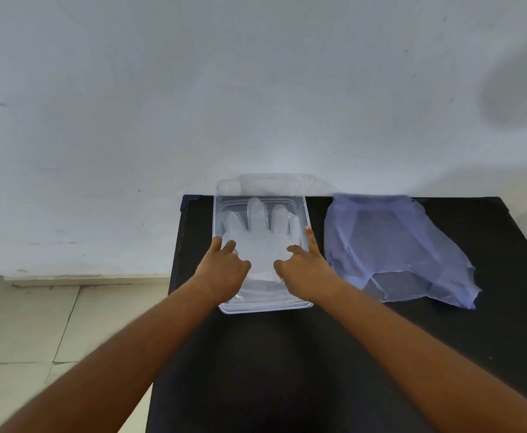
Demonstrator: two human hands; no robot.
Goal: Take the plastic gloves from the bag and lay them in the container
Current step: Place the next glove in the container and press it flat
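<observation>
**Q:** State of the hands, near end first?

**A:** Both my forearms reach out over the black table (287,354). My left hand (224,267) and right hand (306,267) sit over the near half of the clear container (265,307), fingers loosely spread and pressing down. Neither is closed around anything. The right forefinger lies along the container's right wall; the left fingertips sit at its left wall.

**Q:** Where are the plastic gloves?

**A:** The plastic gloves (260,232) lie flat in the container, cuff toward me and under my palms, finger shapes pointing to the far end, beyond my fingertips. I cannot tell how many lie stacked there. What looks like the container's clear lid (268,182) stands at the far edge against the wall.

**Q:** Handling notes?

**A:** Judgement: thin film, nearly weightless, limp, slippery, prone to cling and to lift with any draught. Flat palms to smooth; to lift, pinch lightly at the cuff. The finger ends would fold.

**Q:** And the bag?

**A:** The bluish translucent bag (393,245) lies crumpled on the table, just right of the container and near my right hand, not touching it. Whether gloves remain inside, I cannot tell.
</observation>
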